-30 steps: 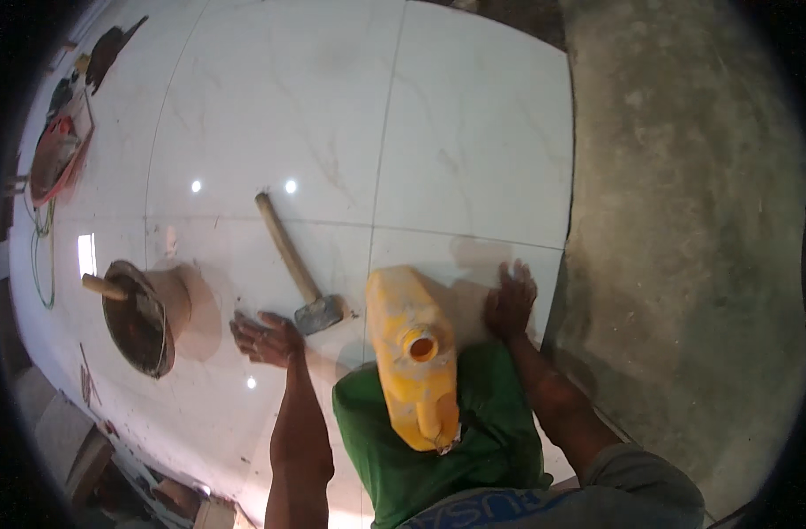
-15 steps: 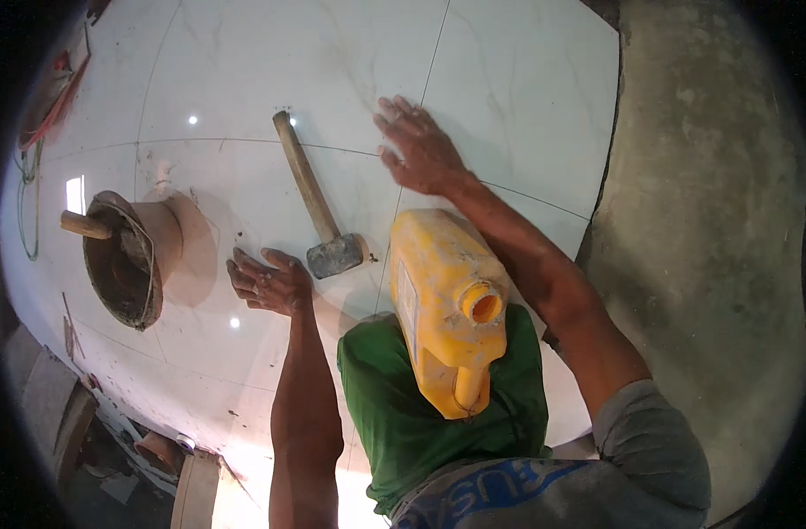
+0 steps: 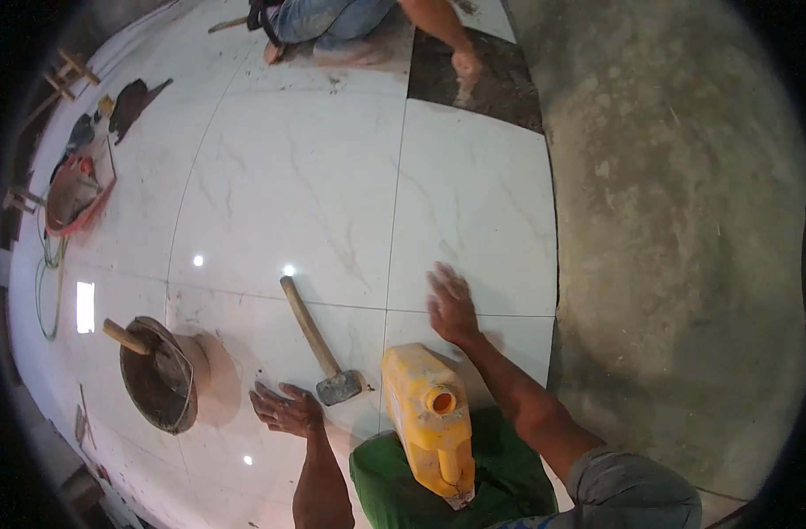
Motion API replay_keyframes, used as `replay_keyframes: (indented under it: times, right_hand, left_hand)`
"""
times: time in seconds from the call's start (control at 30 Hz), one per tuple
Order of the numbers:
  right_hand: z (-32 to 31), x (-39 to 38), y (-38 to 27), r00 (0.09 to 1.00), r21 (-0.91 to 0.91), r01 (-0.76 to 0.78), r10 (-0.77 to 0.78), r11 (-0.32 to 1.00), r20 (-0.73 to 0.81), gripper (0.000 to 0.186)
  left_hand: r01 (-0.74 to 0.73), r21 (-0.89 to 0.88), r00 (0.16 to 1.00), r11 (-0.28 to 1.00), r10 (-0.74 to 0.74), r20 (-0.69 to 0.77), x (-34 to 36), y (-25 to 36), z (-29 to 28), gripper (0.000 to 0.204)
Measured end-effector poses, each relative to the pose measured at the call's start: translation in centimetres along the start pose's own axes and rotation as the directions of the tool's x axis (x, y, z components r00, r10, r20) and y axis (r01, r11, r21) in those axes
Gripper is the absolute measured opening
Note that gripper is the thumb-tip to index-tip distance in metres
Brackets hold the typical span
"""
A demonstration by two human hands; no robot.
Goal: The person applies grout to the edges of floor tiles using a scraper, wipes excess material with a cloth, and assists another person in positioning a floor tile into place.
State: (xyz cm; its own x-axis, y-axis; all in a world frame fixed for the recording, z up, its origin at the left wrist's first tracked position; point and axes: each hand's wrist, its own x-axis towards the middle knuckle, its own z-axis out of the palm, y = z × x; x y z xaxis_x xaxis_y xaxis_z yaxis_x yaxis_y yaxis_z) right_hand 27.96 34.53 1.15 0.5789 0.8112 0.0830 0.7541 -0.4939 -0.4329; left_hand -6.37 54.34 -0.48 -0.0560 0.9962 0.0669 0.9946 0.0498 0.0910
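Note:
My right hand (image 3: 451, 304) lies open on the white floor tiles, by a seam, its fingers apart. Further left and nearer, my left hand (image 3: 287, 410) is held with fingers spread, low over the tiles or touching them; I cannot tell which. Neither hand holds anything. Beside the left hand lies a mallet (image 3: 319, 348), its dark, blocky head near me and its wooden handle pointing away. A dusty yellow jerrycan (image 3: 425, 414) with an uncapped mouth stands between my arms, against my green-clothed legs. Left of the left hand is a dirty bucket (image 3: 187, 379) with a wooden handle sticking out.
At the far side a co-worker crouches in jeans (image 3: 328, 22), one hand (image 3: 465, 66) over a patch of dark bedding (image 3: 500, 84) with no tile. Grey concrete floor (image 3: 667, 247) runs along the right. A red basin (image 3: 77, 194) and green cord (image 3: 43, 300) lie far left.
My view has tilted up, bringing the co-worker and the untiled patch into sight. My right hand has shifted rightward across the tile seam. The mallet and bucket keep their places.

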Motion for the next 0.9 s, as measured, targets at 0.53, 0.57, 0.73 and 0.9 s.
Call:
replay_keyframes:
  times: [0.53,0.57,0.73,0.9]
  right_hand:
    - [-4.1,-27.1,5.1,0.87,-0.212,-0.492,0.48,0.844,-0.108,0.073]
    - [-4.5,-27.0,5.4,0.868,-0.207,-0.496,0.481,0.843,-0.121,0.073]
    - [-4.1,-26.6,5.2,0.854,-0.175,-0.519,0.514,0.837,-0.074,0.074]
    - [-4.5,-26.5,4.7,0.847,-0.154,-0.531,0.528,0.833,-0.063,0.074]
  left_hand:
    - [-0.03,0.033,0.999,0.999,0.031,-0.04,-1.0,0.4,1.2,0.062]
    - [-0.026,0.039,0.999,0.999,0.028,-0.039,-1.1,0.3,1.4,0.062]
    - [0.015,0.077,0.997,0.997,-0.009,-0.074,-0.3,-1.1,2.7,0.061]
    - [-0.005,0.059,0.988,0.998,0.014,-0.155,0.3,-2.0,3.7,0.062]
